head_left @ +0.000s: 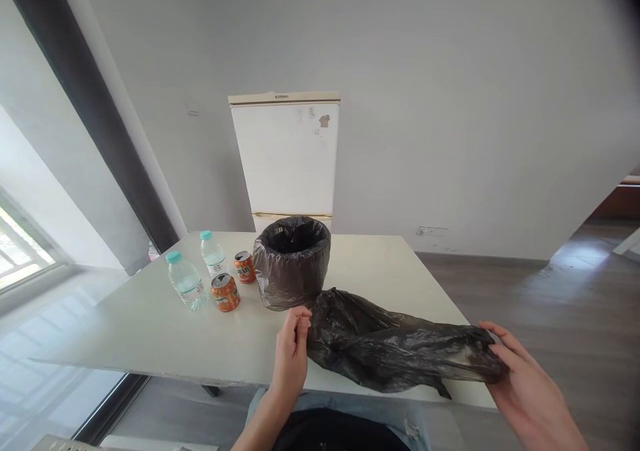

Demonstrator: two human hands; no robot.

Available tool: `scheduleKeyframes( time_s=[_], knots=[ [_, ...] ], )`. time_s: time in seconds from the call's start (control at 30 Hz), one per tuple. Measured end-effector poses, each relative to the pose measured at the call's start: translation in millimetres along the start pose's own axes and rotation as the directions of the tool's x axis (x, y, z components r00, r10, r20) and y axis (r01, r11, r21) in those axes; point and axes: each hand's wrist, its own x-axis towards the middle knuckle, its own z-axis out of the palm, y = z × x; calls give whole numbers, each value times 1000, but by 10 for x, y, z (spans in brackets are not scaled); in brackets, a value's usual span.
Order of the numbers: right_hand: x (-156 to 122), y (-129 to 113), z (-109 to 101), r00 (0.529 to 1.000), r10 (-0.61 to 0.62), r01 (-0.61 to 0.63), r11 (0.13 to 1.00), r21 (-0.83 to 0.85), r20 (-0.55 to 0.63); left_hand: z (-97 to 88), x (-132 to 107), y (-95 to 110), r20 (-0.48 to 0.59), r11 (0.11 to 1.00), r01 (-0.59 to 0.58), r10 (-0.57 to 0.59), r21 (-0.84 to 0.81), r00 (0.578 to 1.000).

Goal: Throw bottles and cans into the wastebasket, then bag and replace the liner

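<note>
A black plastic garbage bag (pixel 395 344) stretches sideways over the table's front right part. My left hand (pixel 293 354) pinches its left end with curled fingers. At the other end, my right hand (pixel 525 378) grips the bag between thumb and fingers, out past the table's right edge. Just behind my left hand stands a bin (pixel 295 271) lined with a dark bag folded over its rim; the inside is too dark to make out.
Two clear bottles with teal caps, a nearer one (pixel 187 284) and a farther one (pixel 213 251), stand left on the white table (pixel 150 331). Two orange cans, one in front (pixel 225 294) and one behind (pixel 245 268), are beside the bin. A white refrigerator (pixel 290 158) stands behind.
</note>
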Motion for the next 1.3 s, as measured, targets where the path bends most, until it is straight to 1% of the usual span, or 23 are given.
scheduleKeyframes(
  time_s=[0.07, 0.13, 0.17, 0.2, 0.23, 0.3, 0.37, 0.43, 0.5, 0.57, 0.6, 0.63, 0.7, 0.73, 0.8, 0.9, 0.97, 1.03, 1.1, 1.17, 1.2, 1.23, 1.3],
  knots=[
    [-43, -60, 8, 999, 4, -4, 1000, -10, 46, -52, 1, 53, 170, 997, -72, 74, -14, 983],
    [-79, -120, -12, 996, -4, 5, 1000, -19, 86, -74, -12, 90, 360, 984, -174, 171, -25, 917],
    [-94, -145, -31, 994, -21, 25, 999, -35, 104, -75, -21, 100, 428, 977, -213, 204, -28, 880],
    [-111, -166, -51, 991, -56, 63, 996, -56, 123, -69, -28, 104, 464, 972, -235, 221, -27, 858],
    [-130, -182, -67, 983, -100, 113, 991, -76, 152, -59, -33, 102, 465, 971, -238, 223, -27, 857],
    [-179, -200, -67, 952, -225, 245, 966, -77, 210, -35, -29, 90, 401, 978, -201, 203, -49, 893],
    [-238, -199, -11, 898, -374, 394, 918, -44, 234, -18, -6, 80, 286, 989, -120, 140, -87, 948],
    [-279, -177, 85, 833, -498, 526, 848, -68, 240, -19, 28, 89, 209, 992, -39, 63, -119, 976],
    [-274, -129, 181, 785, -588, 617, 767, -175, 195, -38, 59, 118, 178, 990, 2, 24, -140, 984],
    [-216, -52, 242, 771, -632, 620, 719, -313, 74, -71, 77, 162, 162, 988, -5, 30, -157, 986],
    [-174, -5, 259, 786, -617, 588, 729, -351, 34, -89, 79, 187, 160, 985, -21, 49, -171, 986],
    [-132, 46, 270, 822, -569, 542, 762, -355, 34, -107, 76, 212, 176, 982, -42, 75, -185, 982],
    [-64, 153, 291, 904, -395, 427, 850, -309, 163, -139, 61, 264, 247, 973, -86, 140, -215, 959],
    [-45, 206, 308, 919, -303, 371, 881, -292, 252, -150, 49, 290, 295, 968, -107, 173, -226, 940],
    [-34, 305, 359, 918, -187, 295, 912, -286, 351, -163, 20, 333, 391, 962, -141, 225, -232, 893],
    [-14, 431, 428, 908, -99, 220, 940, -262, 407, -157, -25, 361, 526, 961, -185, 267, -203, 807],
    [56, 499, 416, 903, -89, 192, 959, -208, 421, -147, -44, 338, 600, 960, -220, 281, -175, 749],
    [178, 543, 334, 916, -137, 212, 963, -165, 377, -140, -47, 276, 642, 959, -244, 279, -145, 714],
    [317, 543, 186, 930, -201, 265, 947, -182, 308, -135, -34, 176, 675, 964, -248, 245, -95, 696],
    [422, 483, -11, 921, -244, 331, 900, -284, 303, -125, -15, 48, 708, 969, -248, 183, -12, 682],
    [448, 432, -124, 908, -252, 367, 863, -346, 334, -117, -8, -21, 720, 967, -254, 151, 37, 677],
    [455, 373, -246, 886, -226, 398, 818, -414, 404, -106, -3, -91, 726, 961, -262, 123, 82, 677],
    [419, 256, -512, 812, -111, 475, 697, -538, 573, -79, -3, -214, 711, 951, -267, 79, 157, 699]
  ],
)
